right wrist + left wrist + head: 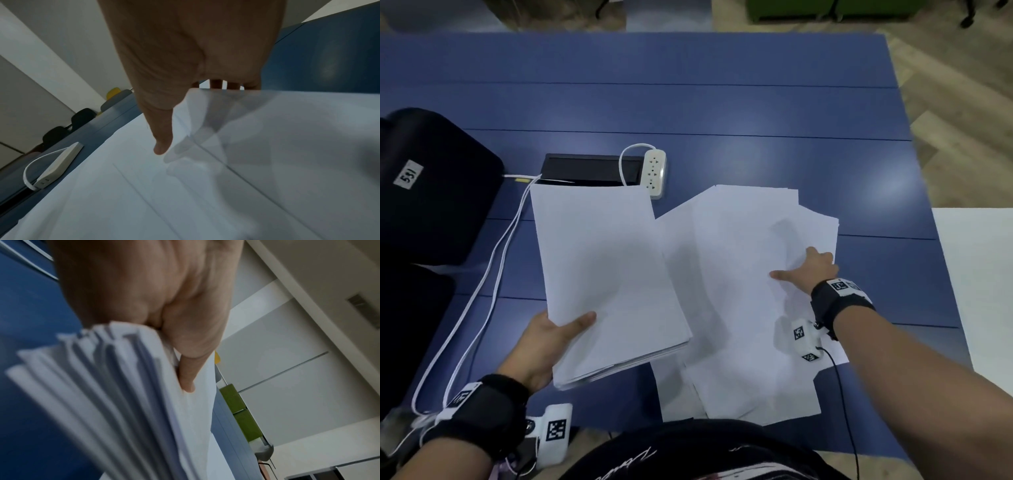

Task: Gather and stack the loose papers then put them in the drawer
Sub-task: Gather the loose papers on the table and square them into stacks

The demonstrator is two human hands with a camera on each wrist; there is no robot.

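My left hand (558,334) grips the near left corner of a gathered stack of white papers (602,270), thumb on top and fingers beneath; the stack is lifted a little off the blue table (705,106). In the left wrist view the thumb (186,371) presses on the stack's fanned edges (98,402). To the right, loose sheets (736,315) lie overlapping on the table. My right hand (806,267) pinches the raised edge of a top sheet (277,129), with the thumb (162,138) above and the fingers behind the paper. No drawer is in view.
A white power strip (655,171) and a black cable box (589,168) sit just beyond the stack. A black case (431,185) stands at the left, with white cables (493,260) running down past it. A white surface (979,281) adjoins the table's right side.
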